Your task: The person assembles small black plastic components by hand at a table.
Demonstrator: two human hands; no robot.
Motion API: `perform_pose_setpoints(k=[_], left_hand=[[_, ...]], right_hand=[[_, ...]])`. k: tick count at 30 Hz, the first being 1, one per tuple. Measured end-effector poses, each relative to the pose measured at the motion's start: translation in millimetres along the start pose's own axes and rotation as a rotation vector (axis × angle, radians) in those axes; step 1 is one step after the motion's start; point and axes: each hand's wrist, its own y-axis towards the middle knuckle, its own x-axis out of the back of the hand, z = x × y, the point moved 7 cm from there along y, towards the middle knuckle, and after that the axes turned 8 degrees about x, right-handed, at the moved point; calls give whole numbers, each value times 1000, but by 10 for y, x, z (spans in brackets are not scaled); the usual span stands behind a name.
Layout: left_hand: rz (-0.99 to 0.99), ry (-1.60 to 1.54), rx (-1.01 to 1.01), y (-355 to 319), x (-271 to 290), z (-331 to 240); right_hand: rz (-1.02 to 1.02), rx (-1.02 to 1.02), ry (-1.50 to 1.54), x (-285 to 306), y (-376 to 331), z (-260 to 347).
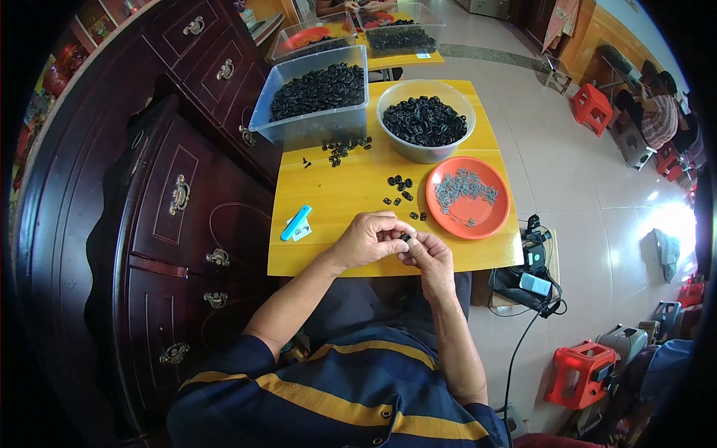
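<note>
Seated at a yellow table (336, 201), dark cabinet on the left.

Left hand (366, 240) and right hand (427, 254) meet at the near edge of the table, fingertips together around one small black part (405, 237). Both hands are curled nearly closed, pinching it from either side; whether anything else sits between the fingers is too small to tell.

Just beyond the hands: a loose scatter of black pieces (401, 190) on the tabletop. Right of those, an orange plate (499, 216) with a heap of small grey metal bits (463, 193). Far side: a round clear bowl (388, 101) full of black parts, and left of it a clear tub (306, 131) also full, with a few spilled pieces at its base. A blue-and-white tool (296, 222) lies on the table left of the hands, untouched.

Judgement: the step in hand looks like fitting or checking a single part, held close over the table edge. The next move likely calls for a fine fingertip grip and steady alignment, since the piece is tiny and easy to drop off the near edge.
</note>
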Motion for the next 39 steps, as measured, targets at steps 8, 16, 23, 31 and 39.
perform_pose_setpoints(k=[8,16,23,31,39], left_hand=[[-140,344,-144,-18,-81,-269],[-260,643,-239,-44,-188,-232],[-237,566,-209,-32,-162,-235],[-211,582,-221,-18,-180,-217],[-181,587,-235,10,-175,-242]], right_hand=[[-95,-59,230,-50,8,-49],[-174,-76,323,-31,17,-130],[-173,-92,352,6,28,-133],[-224,-65,306,48,39,-168],[-249,-30,293,85,36,-218]])
